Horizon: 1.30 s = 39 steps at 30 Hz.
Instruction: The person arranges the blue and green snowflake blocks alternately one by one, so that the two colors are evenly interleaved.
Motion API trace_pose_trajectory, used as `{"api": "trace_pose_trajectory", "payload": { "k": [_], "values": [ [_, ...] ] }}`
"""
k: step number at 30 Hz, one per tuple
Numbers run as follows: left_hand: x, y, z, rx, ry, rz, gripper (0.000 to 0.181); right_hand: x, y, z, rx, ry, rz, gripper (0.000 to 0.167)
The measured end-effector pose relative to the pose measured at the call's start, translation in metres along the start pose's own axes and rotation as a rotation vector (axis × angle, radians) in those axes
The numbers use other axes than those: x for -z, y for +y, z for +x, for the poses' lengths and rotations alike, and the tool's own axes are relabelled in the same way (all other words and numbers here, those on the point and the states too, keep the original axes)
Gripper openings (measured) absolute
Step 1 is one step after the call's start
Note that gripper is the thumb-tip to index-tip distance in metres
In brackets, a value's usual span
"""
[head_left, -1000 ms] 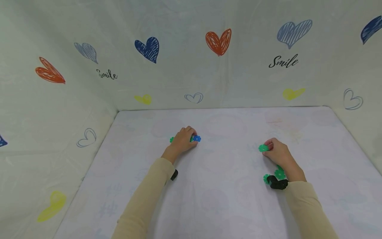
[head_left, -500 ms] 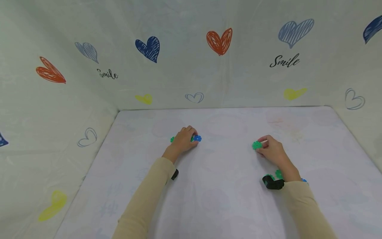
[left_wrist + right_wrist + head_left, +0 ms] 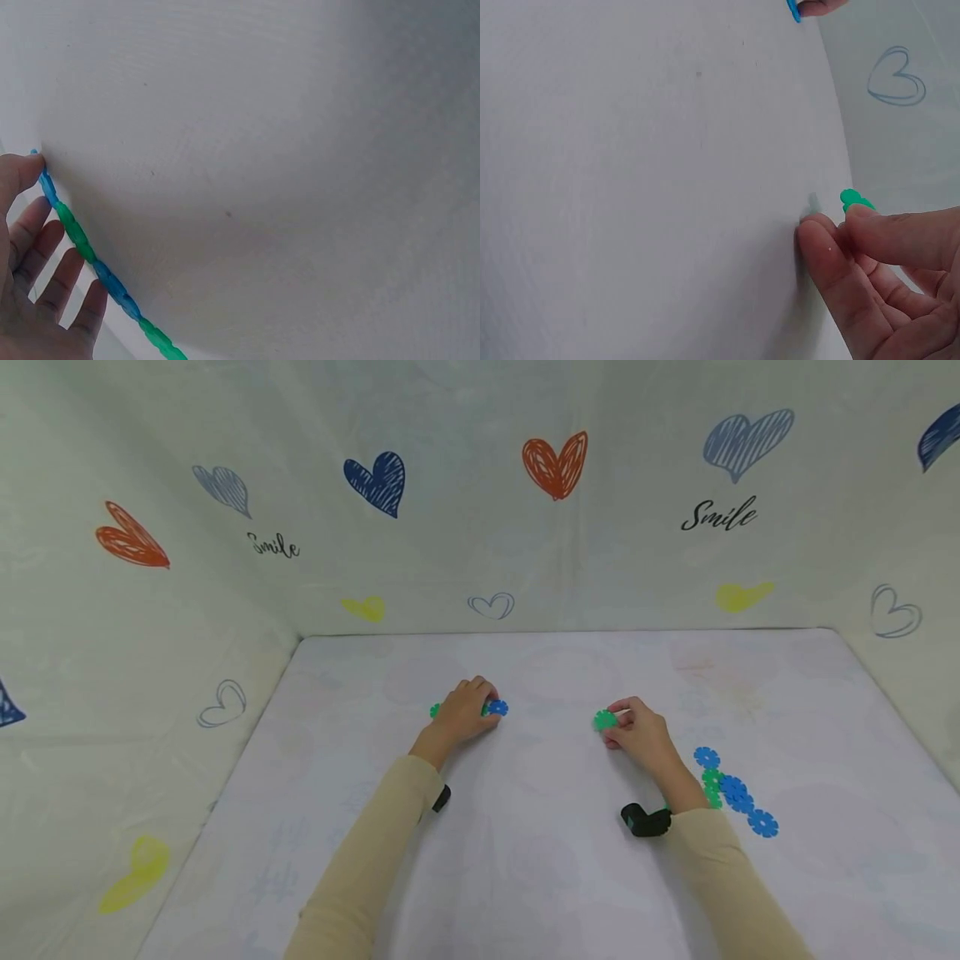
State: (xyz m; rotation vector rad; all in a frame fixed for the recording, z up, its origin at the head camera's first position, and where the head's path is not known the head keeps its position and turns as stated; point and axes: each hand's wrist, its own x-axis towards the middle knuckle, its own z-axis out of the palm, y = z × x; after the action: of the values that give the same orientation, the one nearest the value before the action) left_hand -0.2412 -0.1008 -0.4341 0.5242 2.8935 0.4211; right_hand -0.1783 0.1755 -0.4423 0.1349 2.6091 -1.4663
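Observation:
In the head view, my left hand (image 3: 463,712) holds a chain of interlocking flower-shaped discs at the left middle of the table. The left wrist view shows this chain (image 3: 79,236) edge-on, alternating blue and green. My thumb is at its blue end and the fingertips touch along its side. My right hand (image 3: 640,735) pinches a single green flower-shaped disc (image 3: 605,720) between thumb and fingers, to the right of the chain and apart from it. In the right wrist view, the fingers partly cover that green disc (image 3: 853,199).
Loose blue discs (image 3: 735,793) and green discs (image 3: 712,783) lie beside my right forearm, some partly hidden by it. A black wrist camera (image 3: 645,820) sticks out from the right sleeve. White cloth walls with printed hearts rise behind and beside the white table (image 3: 540,843).
My right hand has moved left with the green disc, toward the left hand. More of the loose blue and green discs now show beside the forearm. The left hand stays in place.

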Motion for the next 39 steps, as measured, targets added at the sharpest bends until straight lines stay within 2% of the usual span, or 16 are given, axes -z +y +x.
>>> {"api": "trace_pose_trajectory", "payload": {
  "k": [9, 24, 39],
  "values": [
    [0.002, 0.002, 0.000, 0.003, -0.016, 0.009, 0.034, -0.022, -0.013, 0.010, 0.004, -0.012, 0.063, 0.037],
    [0.001, 0.001, 0.000, -0.003, -0.010, 0.016, 0.033, -0.060, -0.036, 0.021, 0.056, -0.002, 0.063, 0.033],
    [0.003, 0.002, -0.001, 0.001, -0.014, 0.033, 0.034, -0.086, -0.054, 0.033, 0.095, 0.010, -0.066, 0.034]
  ]
}}
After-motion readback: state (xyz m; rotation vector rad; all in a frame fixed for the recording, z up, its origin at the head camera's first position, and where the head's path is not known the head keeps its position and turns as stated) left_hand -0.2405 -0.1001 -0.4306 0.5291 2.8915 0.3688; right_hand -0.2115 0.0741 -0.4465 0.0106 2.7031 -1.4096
